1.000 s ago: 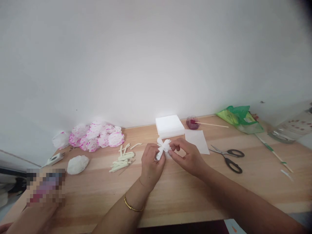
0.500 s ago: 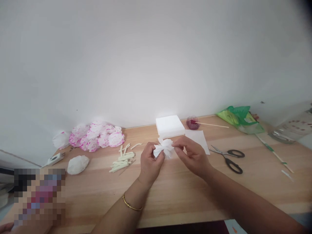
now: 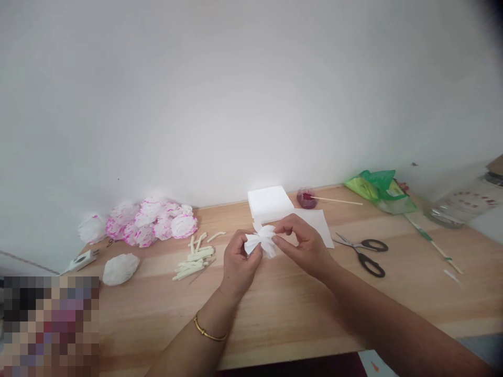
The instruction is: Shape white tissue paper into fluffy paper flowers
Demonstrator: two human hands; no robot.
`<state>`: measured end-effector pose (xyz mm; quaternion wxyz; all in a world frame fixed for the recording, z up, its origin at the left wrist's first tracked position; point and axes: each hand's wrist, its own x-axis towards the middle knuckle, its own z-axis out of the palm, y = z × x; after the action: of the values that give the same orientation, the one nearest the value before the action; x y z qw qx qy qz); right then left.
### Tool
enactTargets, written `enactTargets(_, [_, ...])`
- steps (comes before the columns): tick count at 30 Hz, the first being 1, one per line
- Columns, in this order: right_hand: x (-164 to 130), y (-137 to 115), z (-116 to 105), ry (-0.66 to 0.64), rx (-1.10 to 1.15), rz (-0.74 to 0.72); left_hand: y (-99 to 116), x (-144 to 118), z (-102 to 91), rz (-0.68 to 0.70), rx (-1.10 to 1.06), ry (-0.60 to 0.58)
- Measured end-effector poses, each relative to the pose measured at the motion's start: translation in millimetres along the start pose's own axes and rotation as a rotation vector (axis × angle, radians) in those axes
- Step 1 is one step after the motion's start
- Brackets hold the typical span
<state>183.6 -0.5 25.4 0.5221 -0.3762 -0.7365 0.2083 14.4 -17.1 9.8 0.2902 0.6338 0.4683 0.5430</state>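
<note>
Head view, sole view; clock dial centred on the item in work.

Item: gathered white paper (image 3: 260, 241), thin, pleated, fanned into several lobes. Location: dial centre, between both hands, apparently raised off the bench (image 3: 275, 314).

Left hand (image 3: 239, 267), 7 o'clock: thumb and fingers grasping the near-left part of the gathered paper; probably serving as anchor, to keep the bunch from turning. Gold bangle (image 3: 202, 331) on the wrist.

Right hand (image 3: 302, 246), 3 o'clock: thumb and index tips pinching the paper's right edge, remaining fingers curled clear; a light grip by appearance, likely to spare thin layers from tearing.

Surroundings:
- 12 to 1 o'clock: white paper stack (image 3: 270, 203), near the wall; presumably within easy reach of both hands.
- 2 to 3 o'clock: single flat sheet (image 3: 321, 226), partly hidden behind the right hand.
- 2 o'clock: small pot (image 3: 307, 199), dark red inside, thin stick (image 3: 338, 200) leaning out rightward, perhaps for a clean end to grasp.
- 3 o'clock: black-handled scissors (image 3: 365, 255), blades parted, handles rightward; probably convenient for right-sided pick-up.
- 8 to 9 o'clock: pale strips (image 3: 195, 262), loosely heaped; farther out, white puff (image 3: 121, 269).
- 9 to 10 o'clock: pink-edged puffs (image 3: 149, 222), clustered by the wall, likely for working room.
</note>
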Motion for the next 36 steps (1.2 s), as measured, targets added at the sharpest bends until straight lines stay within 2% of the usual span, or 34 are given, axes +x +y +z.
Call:
enactTargets(6, [-3, 0, 3, -0.046, -0.09, -0.153, -3, 0, 0.3, 0.006, 0.074, 0.013])
enactTargets(12, [-3, 2, 3, -0.044, -0.119, -0.054, -2, 0, 0.1, 0.176, 0.198, 0.012])
enactTargets(18, [-4, 0, 4, -0.162, -0.111, -0.275, -3, -1, 0.0, 0.229, 0.245, 0.014])
enactTargets(25, [0, -1, -5, 0.027, -0.097, -0.137, -2, 0, -0.7, 0.199, 0.238, 0.017])
enactTargets(36, [3, 9, -3, 0.02, -0.151, -0.156, -2, 0, 1.4, 0.238, 0.218, -0.036])
